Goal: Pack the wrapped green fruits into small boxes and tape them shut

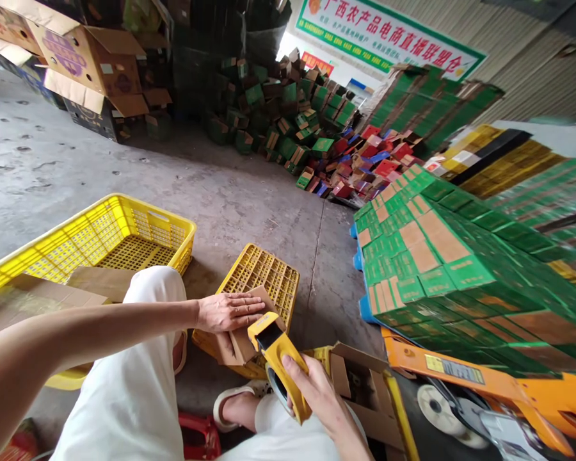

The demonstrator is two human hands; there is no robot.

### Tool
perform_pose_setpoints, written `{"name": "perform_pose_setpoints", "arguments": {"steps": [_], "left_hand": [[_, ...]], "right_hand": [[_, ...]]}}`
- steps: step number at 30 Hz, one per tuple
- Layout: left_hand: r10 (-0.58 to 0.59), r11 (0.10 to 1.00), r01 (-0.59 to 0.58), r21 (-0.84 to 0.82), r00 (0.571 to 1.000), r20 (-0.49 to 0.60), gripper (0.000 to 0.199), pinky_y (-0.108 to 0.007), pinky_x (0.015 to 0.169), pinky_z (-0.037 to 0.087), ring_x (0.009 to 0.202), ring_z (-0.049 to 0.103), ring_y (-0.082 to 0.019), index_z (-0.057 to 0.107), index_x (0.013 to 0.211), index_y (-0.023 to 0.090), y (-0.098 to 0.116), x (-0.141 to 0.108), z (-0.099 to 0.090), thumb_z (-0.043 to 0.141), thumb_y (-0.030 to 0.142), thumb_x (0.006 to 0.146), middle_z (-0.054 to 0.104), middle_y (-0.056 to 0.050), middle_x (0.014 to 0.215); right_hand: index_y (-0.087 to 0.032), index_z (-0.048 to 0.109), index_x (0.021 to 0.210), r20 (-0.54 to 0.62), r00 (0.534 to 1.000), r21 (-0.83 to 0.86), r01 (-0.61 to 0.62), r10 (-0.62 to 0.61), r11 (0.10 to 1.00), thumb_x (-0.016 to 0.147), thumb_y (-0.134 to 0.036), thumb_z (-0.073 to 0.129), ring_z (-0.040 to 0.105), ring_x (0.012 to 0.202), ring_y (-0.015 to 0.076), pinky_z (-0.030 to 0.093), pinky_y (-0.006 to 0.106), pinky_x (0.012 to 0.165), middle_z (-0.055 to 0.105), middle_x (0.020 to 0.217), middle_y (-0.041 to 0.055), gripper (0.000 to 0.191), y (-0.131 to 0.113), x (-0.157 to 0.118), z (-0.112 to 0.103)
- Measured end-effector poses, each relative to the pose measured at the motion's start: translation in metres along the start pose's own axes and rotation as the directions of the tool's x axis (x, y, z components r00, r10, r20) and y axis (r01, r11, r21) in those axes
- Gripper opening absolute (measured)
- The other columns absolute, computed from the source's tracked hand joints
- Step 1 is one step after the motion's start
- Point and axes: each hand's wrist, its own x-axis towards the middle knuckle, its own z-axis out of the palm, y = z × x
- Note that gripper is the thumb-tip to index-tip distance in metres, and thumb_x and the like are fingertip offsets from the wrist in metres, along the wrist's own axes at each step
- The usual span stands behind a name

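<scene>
My left hand (231, 312) lies flat on a small brown cardboard box (244, 344), fingers stretched out and held together. The box rests on an upturned yellow plastic crate (259, 262) between my knees. My right hand (312, 384) is wrapped round a yellow tape dispenser (288, 358) with a roll of tape in it. The dispenser's front end is right beside the box, near my left fingertips; whether it touches the cardboard I cannot tell. Part of the box is hidden under my left hand and behind the dispenser.
A large yellow crate (125, 221) with cardboard pieces stands at the left. At lower right, another crate holds cardboard boxes (379, 397). An orange pallet jack (456, 371) sits by stacked green boxes (441, 256). Loose green and red cartons (365, 160) are heaped behind.
</scene>
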Motion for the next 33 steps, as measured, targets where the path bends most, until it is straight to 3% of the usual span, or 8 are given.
{"name": "perform_pose_setpoints", "arguments": {"steps": [6,10,14,19,26,33], "left_hand": [[0.018,1.0,-0.018,0.015,1.0,-0.006,0.065,-0.051,0.138,0.027,0.166,0.033,-0.032,0.039,0.172,0.011,-0.006,-0.005,0.001,0.045,0.041,0.115,0.036,-0.023,0.175],[0.041,0.999,-0.041,0.002,0.999,-0.023,0.083,-0.052,0.138,0.027,0.167,0.031,-0.036,0.032,0.173,0.008,-0.005,-0.005,0.002,0.059,0.053,0.109,0.034,-0.027,0.176],[0.023,1.0,-0.023,-0.006,0.999,-0.028,0.108,-0.059,0.137,0.026,0.168,0.026,-0.042,0.028,0.174,0.005,0.008,0.005,0.008,0.075,0.064,0.096,0.029,-0.031,0.176],[0.008,1.0,-0.007,0.009,1.0,-0.023,0.128,-0.055,0.137,0.029,0.167,0.027,-0.043,0.019,0.175,0.0,0.027,0.016,0.02,0.077,0.075,0.088,0.027,-0.032,0.177],[0.022,0.998,-0.018,0.065,0.999,-0.05,0.104,-0.052,0.135,0.035,0.163,0.038,-0.04,0.034,0.17,-0.001,0.023,0.012,0.023,0.066,0.07,0.1,0.037,-0.031,0.173],[0.05,0.995,-0.045,0.089,0.997,-0.056,0.091,-0.053,0.134,0.036,0.164,0.037,-0.039,0.041,0.167,0.001,0.013,0.01,0.02,0.061,0.064,0.105,0.041,-0.029,0.171]], "right_hand": [[-0.02,0.069,0.104,-0.012,1.0,0.047,-0.006,0.007,0.999,0.079,-0.09,0.074,0.065,0.051,0.0152,0.051,0.023,0.046,0.067,0.066,-0.0003,0.074,0.007,-0.01,-0.002],[-0.02,0.071,0.102,-0.03,0.999,0.055,0.034,-0.032,0.998,0.081,-0.087,0.074,0.063,0.05,0.0141,0.05,0.023,0.046,0.066,0.066,-0.0005,0.071,0.008,-0.011,0.002],[-0.018,0.071,0.101,-0.051,0.998,0.026,0.026,-0.024,0.999,0.079,-0.092,0.071,0.062,0.048,0.0146,0.049,0.023,0.045,0.065,0.062,-0.0006,0.077,0.005,-0.012,0.003],[-0.019,0.069,0.102,-0.058,0.998,-0.026,0.016,-0.018,1.0,0.083,-0.092,0.067,0.063,0.049,0.0152,0.05,0.024,0.046,0.067,0.062,-0.0001,0.076,0.002,-0.017,0.004],[-0.021,0.069,0.101,-0.045,0.999,0.014,0.011,-0.01,1.0,0.083,-0.09,0.069,0.064,0.05,0.0161,0.05,0.025,0.047,0.067,0.063,-0.0001,0.071,0.009,-0.012,0.005],[-0.019,0.069,0.111,-0.025,0.999,-0.017,-0.036,0.035,0.999,0.082,-0.09,0.069,0.067,0.053,0.017,0.052,0.024,0.047,0.068,0.069,-0.0001,0.076,0.028,-0.026,-0.013]]}}
